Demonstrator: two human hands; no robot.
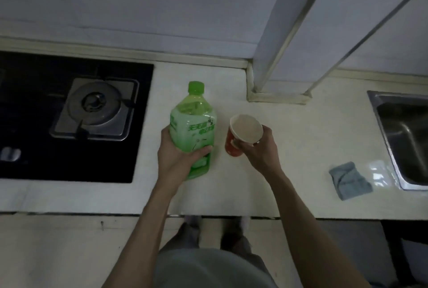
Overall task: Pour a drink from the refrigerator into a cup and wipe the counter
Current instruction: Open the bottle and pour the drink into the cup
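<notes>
Green bottle, cap on, stands at frame centre on the counter, gripped low on its body by the left hand. Just right of it, the right hand grasps a red paper cup at the rim; the cup appears empty, though the light is dim. A blue cloth lies lower right beside the sink; the gas hob sits at left.

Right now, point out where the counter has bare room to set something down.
Widest bare counter lies between the cup and the grey cloth. Another patch runs behind the bottle, between stove and pillar. Crowded: the middle, where left grip holds bottle and right grip holds cup.
</notes>
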